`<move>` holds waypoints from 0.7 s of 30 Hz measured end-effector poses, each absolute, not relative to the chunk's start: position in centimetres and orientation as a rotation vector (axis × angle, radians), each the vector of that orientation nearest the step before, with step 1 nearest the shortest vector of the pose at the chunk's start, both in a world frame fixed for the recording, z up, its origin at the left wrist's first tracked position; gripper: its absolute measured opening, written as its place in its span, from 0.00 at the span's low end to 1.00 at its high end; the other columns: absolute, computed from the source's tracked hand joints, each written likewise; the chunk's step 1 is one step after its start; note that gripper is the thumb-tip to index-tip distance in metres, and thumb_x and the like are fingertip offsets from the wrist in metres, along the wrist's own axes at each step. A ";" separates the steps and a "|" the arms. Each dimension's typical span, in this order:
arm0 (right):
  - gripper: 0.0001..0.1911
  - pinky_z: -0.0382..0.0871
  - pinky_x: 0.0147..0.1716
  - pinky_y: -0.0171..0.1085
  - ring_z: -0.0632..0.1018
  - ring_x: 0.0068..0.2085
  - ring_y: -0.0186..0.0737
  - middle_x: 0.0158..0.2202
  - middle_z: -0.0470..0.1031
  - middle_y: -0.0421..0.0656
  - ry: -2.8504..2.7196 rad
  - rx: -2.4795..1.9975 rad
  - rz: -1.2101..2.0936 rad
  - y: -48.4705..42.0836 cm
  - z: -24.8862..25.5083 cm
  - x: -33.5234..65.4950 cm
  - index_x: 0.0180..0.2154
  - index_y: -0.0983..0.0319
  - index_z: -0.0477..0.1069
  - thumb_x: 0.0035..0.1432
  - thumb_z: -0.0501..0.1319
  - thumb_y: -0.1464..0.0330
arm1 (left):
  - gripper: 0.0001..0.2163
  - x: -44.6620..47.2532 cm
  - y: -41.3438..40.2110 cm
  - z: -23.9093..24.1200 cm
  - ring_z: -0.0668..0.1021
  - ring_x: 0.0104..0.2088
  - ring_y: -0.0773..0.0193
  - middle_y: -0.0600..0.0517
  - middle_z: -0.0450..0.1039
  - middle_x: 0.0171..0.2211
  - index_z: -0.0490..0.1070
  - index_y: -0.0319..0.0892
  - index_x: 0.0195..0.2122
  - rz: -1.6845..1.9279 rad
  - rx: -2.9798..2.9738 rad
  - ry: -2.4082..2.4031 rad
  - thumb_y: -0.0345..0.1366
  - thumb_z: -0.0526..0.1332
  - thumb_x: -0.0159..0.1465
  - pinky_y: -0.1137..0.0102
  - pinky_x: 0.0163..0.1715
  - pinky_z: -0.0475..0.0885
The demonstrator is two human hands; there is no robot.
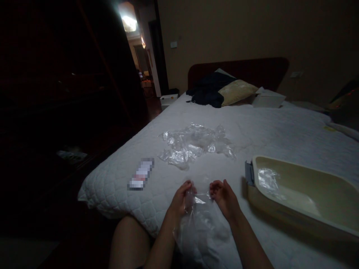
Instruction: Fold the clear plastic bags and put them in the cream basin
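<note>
A clear, thin plastic bag (pixel 203 228) hangs between my two hands at the bed's near edge, its lower part spreading toward my lap. My left hand (pixel 181 200) has its fingers curled round the bag's upper left edge, and some of the film lies over the fingers. On the other side my right hand (pixel 226 198) is closed, fingertips and thumb pinching the bag's upper right edge. Just beyond my hands, a crumpled heap of clear plastic bags (pixel 193 144) is spread on the white quilted bed cover (pixel 117 183).
A cream plastic bin (pixel 297 215) with a grey latch stands on the bed at right, some clear plastic inside. A phone-like blurred object (pixel 141 173) lies at left. Dark cloth (pixel 209 89), a yellowish pillow (pixel 238 91) and a white box (pixel 269 99) sit near the headboard (pixel 263 71).
</note>
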State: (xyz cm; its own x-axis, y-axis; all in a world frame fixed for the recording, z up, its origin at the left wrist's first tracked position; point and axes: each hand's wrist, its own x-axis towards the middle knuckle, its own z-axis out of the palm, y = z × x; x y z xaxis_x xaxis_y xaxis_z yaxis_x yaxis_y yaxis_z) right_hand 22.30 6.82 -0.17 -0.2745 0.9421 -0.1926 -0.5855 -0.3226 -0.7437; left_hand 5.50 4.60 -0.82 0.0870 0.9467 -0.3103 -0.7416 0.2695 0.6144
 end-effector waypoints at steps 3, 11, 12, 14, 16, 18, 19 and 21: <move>0.15 0.63 0.26 0.34 0.71 0.27 0.36 0.25 0.71 0.41 -0.906 -0.913 1.743 6.4 0.0 21.7 0.24 0.61 0.71 0.45 0.62 0.55 | 0.10 6.5 4.5 -1.0 0.72 0.22 0.70 0.52 0.71 0.22 0.65 0.39 0.28 1.322 0.478 0.767 0.36 0.65 0.49 0.77 0.23 0.65; 0.13 0.57 0.17 0.29 0.65 0.19 0.29 0.19 0.66 0.35 -0.946 -0.974 1.648 6.7 -0.6 21.9 0.23 0.61 0.68 0.41 0.66 0.59 | 0.14 6.7 3.9 -0.8 0.72 0.25 0.70 0.54 0.69 0.26 0.66 0.41 0.37 1.346 0.508 0.720 0.33 0.65 0.50 0.75 0.28 0.66; 0.13 0.58 0.18 0.29 0.66 0.19 0.29 0.19 0.66 0.35 -0.931 -0.972 1.641 6.9 -0.7 21.9 0.24 0.61 0.68 0.41 0.66 0.59 | 0.14 6.6 3.8 -0.7 0.73 0.26 0.69 0.54 0.70 0.27 0.65 0.41 0.38 1.327 0.519 0.709 0.33 0.65 0.51 0.75 0.28 0.66; 0.13 0.59 0.18 0.30 0.67 0.19 0.29 0.19 0.67 0.35 -0.903 -0.975 1.621 7.3 -0.9 22.0 0.25 0.60 0.68 0.41 0.66 0.58 | 0.15 6.6 3.7 -0.5 0.73 0.27 0.69 0.53 0.70 0.28 0.65 0.41 0.39 1.311 0.540 0.701 0.33 0.65 0.50 0.75 0.28 0.66; 0.14 0.60 0.17 0.30 0.67 0.18 0.29 0.19 0.67 0.34 -0.909 -0.997 1.580 7.7 -1.1 22.1 0.26 0.60 0.67 0.40 0.66 0.58 | 0.17 6.7 3.7 -0.4 0.73 0.27 0.70 0.53 0.70 0.29 0.64 0.42 0.39 1.331 0.555 0.714 0.32 0.66 0.49 0.76 0.28 0.66; 0.15 0.59 0.15 0.30 0.66 0.16 0.30 0.18 0.67 0.34 -0.979 -1.038 1.527 8.0 -1.3 22.2 0.27 0.60 0.67 0.40 0.66 0.58 | 0.19 6.8 3.8 -0.3 0.73 0.27 0.70 0.54 0.70 0.29 0.63 0.42 0.40 1.377 0.567 0.756 0.31 0.67 0.47 0.76 0.27 0.66; 0.15 0.58 0.15 0.30 0.66 0.16 0.30 0.18 0.68 0.35 -1.030 -1.053 1.495 8.1 -1.4 22.3 0.27 0.60 0.67 0.41 0.66 0.58 | 0.20 6.8 3.8 -0.3 0.74 0.27 0.70 0.54 0.70 0.29 0.63 0.42 0.40 1.398 0.572 0.784 0.30 0.67 0.47 0.76 0.26 0.66; 0.14 0.58 0.15 0.30 0.66 0.16 0.30 0.18 0.68 0.35 -1.134 -1.077 1.420 8.2 -1.5 22.6 0.28 0.60 0.68 0.44 0.64 0.58 | 0.21 6.7 3.7 -0.3 0.74 0.27 0.69 0.54 0.70 0.31 0.62 0.43 0.41 1.420 0.581 0.843 0.31 0.67 0.47 0.76 0.24 0.67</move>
State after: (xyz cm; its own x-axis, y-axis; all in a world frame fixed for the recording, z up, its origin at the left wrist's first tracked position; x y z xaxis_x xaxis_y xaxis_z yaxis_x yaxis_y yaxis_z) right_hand 22.62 8.22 -1.53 -0.1215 0.9908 -0.0594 -0.1612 -0.0787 -0.9838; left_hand 6.75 3.74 -0.27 -0.0489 0.9865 -0.1563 -0.6099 0.0944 0.7869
